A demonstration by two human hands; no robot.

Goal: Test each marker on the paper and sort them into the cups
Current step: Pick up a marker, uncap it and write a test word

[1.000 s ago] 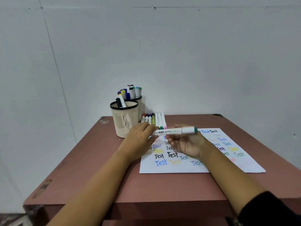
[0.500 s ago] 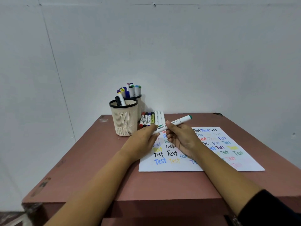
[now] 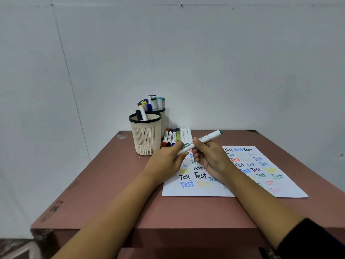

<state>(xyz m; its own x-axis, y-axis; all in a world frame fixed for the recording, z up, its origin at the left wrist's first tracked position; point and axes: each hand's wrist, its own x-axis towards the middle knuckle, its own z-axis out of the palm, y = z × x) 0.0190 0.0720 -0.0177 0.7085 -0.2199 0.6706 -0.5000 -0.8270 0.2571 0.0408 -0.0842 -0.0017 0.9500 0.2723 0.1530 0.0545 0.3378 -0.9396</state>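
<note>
A white marker with a green cap slants above the paper, its capped end up to the right. My right hand grips its middle. My left hand pinches its lower end. The white paper lies on the table, covered with the word "Test" in many colours. A row of several markers lies at the paper's far left corner. Two beige mesh cups stand left of it: the near cup holds two markers, the far cup behind it holds several.
The reddish-brown table ends at a front edge near my forearms and a left edge beyond the cups. A plain white wall rises directly behind the table.
The marker has tilted from level to slanting, green cap rising to the right. Both hands have stayed on it above the paper's left part.
</note>
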